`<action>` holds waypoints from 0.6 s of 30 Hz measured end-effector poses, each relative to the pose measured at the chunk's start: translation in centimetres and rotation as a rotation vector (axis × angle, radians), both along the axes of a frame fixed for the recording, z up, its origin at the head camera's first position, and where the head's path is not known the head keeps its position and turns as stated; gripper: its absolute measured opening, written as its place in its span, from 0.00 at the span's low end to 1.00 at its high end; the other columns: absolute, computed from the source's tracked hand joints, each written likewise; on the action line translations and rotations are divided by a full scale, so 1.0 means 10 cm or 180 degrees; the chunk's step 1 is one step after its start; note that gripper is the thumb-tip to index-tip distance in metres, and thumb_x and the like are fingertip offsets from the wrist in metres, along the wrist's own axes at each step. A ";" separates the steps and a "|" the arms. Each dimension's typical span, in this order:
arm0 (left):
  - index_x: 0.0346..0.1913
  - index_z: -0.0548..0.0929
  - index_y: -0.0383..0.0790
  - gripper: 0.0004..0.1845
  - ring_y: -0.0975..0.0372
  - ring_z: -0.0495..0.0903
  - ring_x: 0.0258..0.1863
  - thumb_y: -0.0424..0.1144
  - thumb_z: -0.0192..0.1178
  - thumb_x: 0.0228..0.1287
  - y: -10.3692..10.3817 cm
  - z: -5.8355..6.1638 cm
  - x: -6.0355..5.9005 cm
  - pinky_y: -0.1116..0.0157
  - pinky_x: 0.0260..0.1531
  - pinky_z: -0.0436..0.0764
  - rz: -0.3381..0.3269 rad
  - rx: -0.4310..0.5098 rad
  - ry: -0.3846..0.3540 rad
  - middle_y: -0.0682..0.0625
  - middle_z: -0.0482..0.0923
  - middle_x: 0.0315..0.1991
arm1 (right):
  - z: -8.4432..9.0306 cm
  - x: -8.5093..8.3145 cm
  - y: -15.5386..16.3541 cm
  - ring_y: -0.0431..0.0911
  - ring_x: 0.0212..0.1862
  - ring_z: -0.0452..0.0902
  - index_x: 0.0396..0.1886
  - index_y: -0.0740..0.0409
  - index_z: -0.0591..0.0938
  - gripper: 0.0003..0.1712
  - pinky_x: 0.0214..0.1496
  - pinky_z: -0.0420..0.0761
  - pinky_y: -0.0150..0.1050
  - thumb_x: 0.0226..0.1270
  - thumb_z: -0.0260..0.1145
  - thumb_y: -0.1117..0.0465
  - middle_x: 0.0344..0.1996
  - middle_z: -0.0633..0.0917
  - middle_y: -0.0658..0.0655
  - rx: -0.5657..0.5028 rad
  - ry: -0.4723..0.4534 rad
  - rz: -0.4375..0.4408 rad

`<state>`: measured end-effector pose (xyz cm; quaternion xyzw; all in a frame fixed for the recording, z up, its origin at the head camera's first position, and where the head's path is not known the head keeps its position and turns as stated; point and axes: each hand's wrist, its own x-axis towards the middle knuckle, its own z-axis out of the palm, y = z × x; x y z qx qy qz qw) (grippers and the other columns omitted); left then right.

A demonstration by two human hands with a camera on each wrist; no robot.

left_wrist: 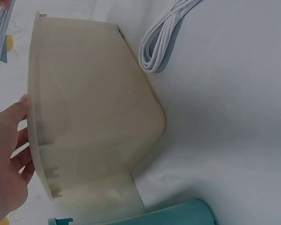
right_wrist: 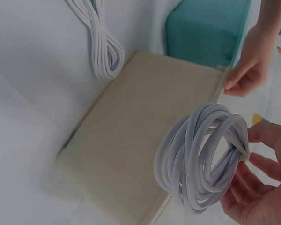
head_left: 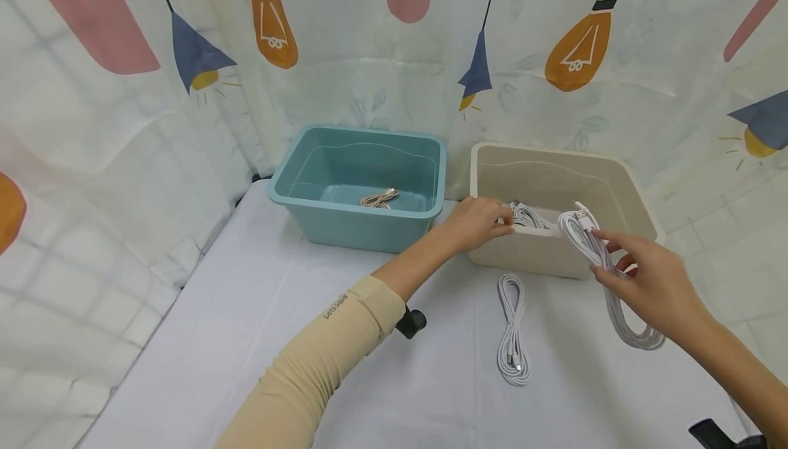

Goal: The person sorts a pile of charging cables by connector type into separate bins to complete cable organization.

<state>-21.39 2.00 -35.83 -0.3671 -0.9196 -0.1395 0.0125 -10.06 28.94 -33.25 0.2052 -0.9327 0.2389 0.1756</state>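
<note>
My right hand [head_left: 652,281] holds a coiled white charging cable [head_left: 587,240] over the front right of a beige bin [head_left: 548,257]. The coil's loops [right_wrist: 196,159] hang from the fingers in the right wrist view. At the bin's front left, my left hand [head_left: 477,223] grips the rim; in the left wrist view the thumb [left_wrist: 19,108] lies at the rim and the other fingers curl behind it. More white cable [head_left: 528,216] shows inside the bin, partly hidden by the front wall. Another coiled white cable [head_left: 512,329] lies on the table in front.
A teal bin [head_left: 357,223] stands left of the beige one, with a small pinkish-beige cable bundle [head_left: 378,199] inside. White cloth covers the table [head_left: 431,380]. A printed curtain [head_left: 394,79] hangs close behind both bins.
</note>
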 end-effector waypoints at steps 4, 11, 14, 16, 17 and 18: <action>0.54 0.90 0.49 0.14 0.62 0.84 0.42 0.50 0.60 0.80 0.00 0.00 0.01 0.66 0.41 0.80 0.0010 -0.0005 0.0007 0.53 0.87 0.47 | 0.07 -0.13 0.04 0.23 0.28 0.70 0.57 0.70 0.85 0.32 0.26 0.73 0.18 0.47 0.81 0.78 0.36 0.87 0.69 0.0058 0.0047 0.0048; 0.54 0.90 0.49 0.14 0.62 0.84 0.41 0.50 0.59 0.80 0.01 0.00 0.01 0.66 0.40 0.79 0.0007 -0.0005 -0.0004 0.53 0.87 0.46 | 0.19 -0.35 0.10 0.21 0.30 0.69 0.58 0.70 0.84 0.31 0.25 0.72 0.20 0.51 0.80 0.77 0.38 0.87 0.70 0.0153 -0.0025 0.0092; 0.54 0.90 0.49 0.14 0.62 0.84 0.41 0.50 0.59 0.80 0.00 0.00 0.01 0.66 0.39 0.79 0.0002 -0.0002 0.0001 0.52 0.87 0.46 | 0.23 -0.44 0.11 0.21 0.31 0.70 0.60 0.70 0.83 0.31 0.25 0.73 0.22 0.54 0.80 0.76 0.39 0.87 0.72 0.0199 -0.0123 0.0081; 0.54 0.90 0.49 0.14 0.62 0.84 0.40 0.50 0.60 0.80 0.00 0.00 0.01 0.66 0.39 0.79 -0.0001 0.0001 -0.0001 0.52 0.87 0.45 | 0.26 -0.50 0.11 0.23 0.31 0.72 0.61 0.70 0.83 0.30 0.25 0.75 0.24 0.56 0.79 0.74 0.41 0.87 0.73 0.0245 -0.0229 0.0061; 0.53 0.90 0.49 0.14 0.62 0.84 0.40 0.50 0.60 0.80 0.00 0.00 0.01 0.66 0.39 0.79 -0.0001 0.0002 -0.0007 0.52 0.87 0.45 | 0.28 -0.53 0.11 0.27 0.31 0.75 0.61 0.70 0.82 0.30 0.25 0.75 0.25 0.58 0.79 0.74 0.42 0.86 0.74 0.0254 -0.0297 0.0063; 0.53 0.90 0.49 0.14 0.62 0.84 0.40 0.50 0.60 0.80 0.00 0.00 0.01 0.66 0.39 0.79 0.0001 0.0001 0.0000 0.52 0.87 0.45 | 0.29 -0.56 0.11 0.29 0.32 0.76 0.62 0.70 0.82 0.30 0.25 0.76 0.26 0.59 0.78 0.73 0.42 0.86 0.75 0.0275 -0.0343 0.0055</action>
